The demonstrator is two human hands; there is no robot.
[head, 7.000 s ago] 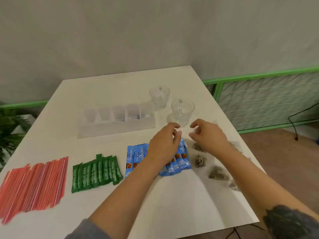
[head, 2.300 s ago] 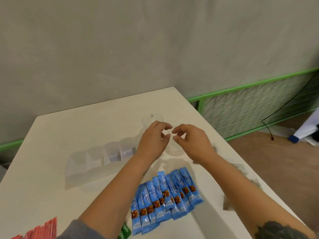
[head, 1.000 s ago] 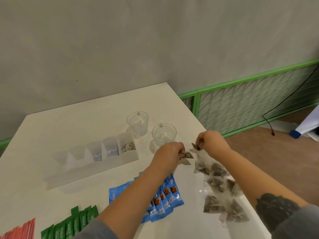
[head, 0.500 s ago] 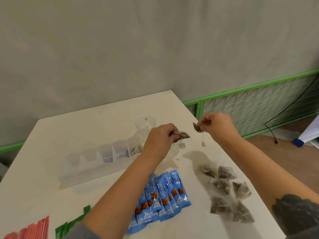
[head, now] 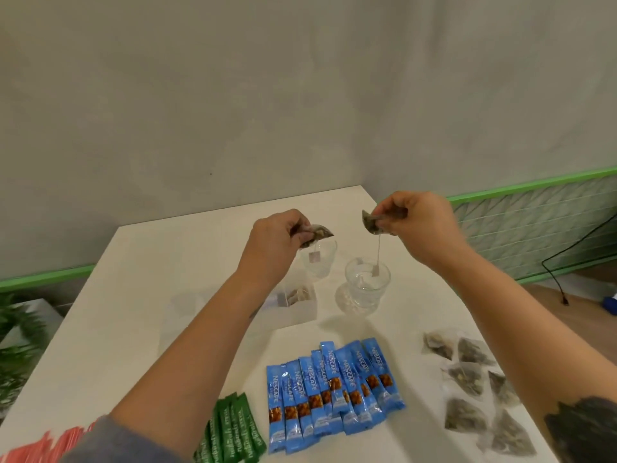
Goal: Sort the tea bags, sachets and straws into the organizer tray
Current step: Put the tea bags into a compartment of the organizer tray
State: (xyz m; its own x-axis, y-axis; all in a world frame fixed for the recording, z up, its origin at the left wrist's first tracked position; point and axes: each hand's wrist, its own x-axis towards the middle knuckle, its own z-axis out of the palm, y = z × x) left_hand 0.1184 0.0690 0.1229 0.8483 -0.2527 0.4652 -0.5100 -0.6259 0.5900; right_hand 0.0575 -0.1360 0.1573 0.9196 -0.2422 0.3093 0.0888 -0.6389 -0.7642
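My left hand (head: pixel 277 243) pinches a pyramid tea bag (head: pixel 319 232) in the air, its tag dangling below. My right hand (head: pixel 420 222) holds a second tea bag (head: pixel 372 223) with its string hanging over a glass. Both hands hover above the clear organizer tray (head: pixel 302 307), whose right-end compartment holds a tea bag (head: pixel 298 294). Several more tea bags (head: pixel 467 379) lie at the table's right. Blue sachets (head: pixel 330 385) lie in front, green sachets (head: pixel 230 432) to their left, red straws (head: pixel 40 447) at the bottom left.
Two clear glasses stand behind the tray, one (head: pixel 367 284) under my right hand and another (head: pixel 319 262) partly behind my left hand. The white table (head: pixel 133 295) ends close on the right. A green railing (head: pixel 534 228) and a plant (head: pixel 16 339) flank it.
Both hands picked a tea bag each from the pile on the right, lifted them, and moved apart above the glasses. A tea bag now lies in the tray's right compartment.
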